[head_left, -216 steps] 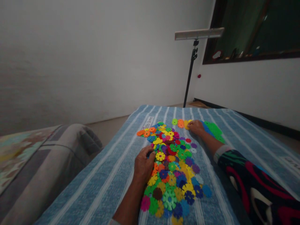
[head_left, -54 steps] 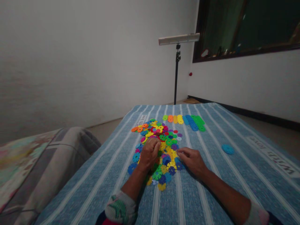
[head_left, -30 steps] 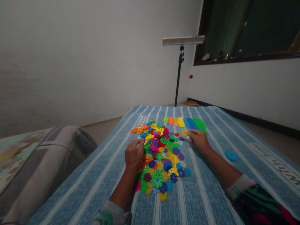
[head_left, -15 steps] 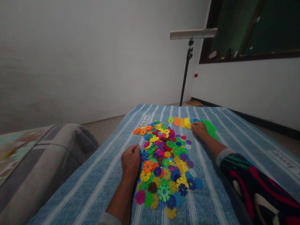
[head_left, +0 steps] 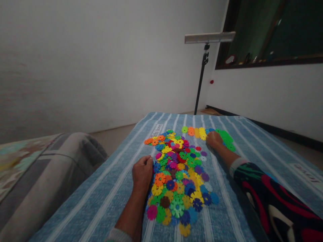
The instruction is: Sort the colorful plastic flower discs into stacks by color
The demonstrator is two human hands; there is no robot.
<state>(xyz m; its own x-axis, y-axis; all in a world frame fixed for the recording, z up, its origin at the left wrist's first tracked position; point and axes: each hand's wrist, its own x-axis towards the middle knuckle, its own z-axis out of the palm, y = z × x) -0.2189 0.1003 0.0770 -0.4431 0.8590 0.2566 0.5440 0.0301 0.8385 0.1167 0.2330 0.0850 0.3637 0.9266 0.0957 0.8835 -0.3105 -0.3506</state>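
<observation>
A pile of colourful plastic snowflake discs [head_left: 174,168] lies spread over the striped blue cloth. Along the left side of this pile my left hand [head_left: 142,170] rests with its fingers curled closed; whatever they may hold is hidden. Farther off, my right hand [head_left: 214,139] is closed and low over the cloth, at the near side of some blue discs [head_left: 210,130]. Its fingertips are out of sight. Left of it, sorted by colour, are lime discs [head_left: 185,129], orange discs [head_left: 191,131] and yellow discs [head_left: 202,133]. Green discs [head_left: 227,140] lie to its right.
The blue striped cloth [head_left: 113,188] covers the table. A grey draped piece of furniture [head_left: 70,158] stands at the left. Behind the far table edge rises a black stand [head_left: 200,84] with a flat light bar [head_left: 209,37] on top. A dark window [head_left: 275,33] is at upper right.
The view has shifted slightly. My right hand has drawn its fingers in a little beside the blue discs. My left hand stays closed by the pile.
</observation>
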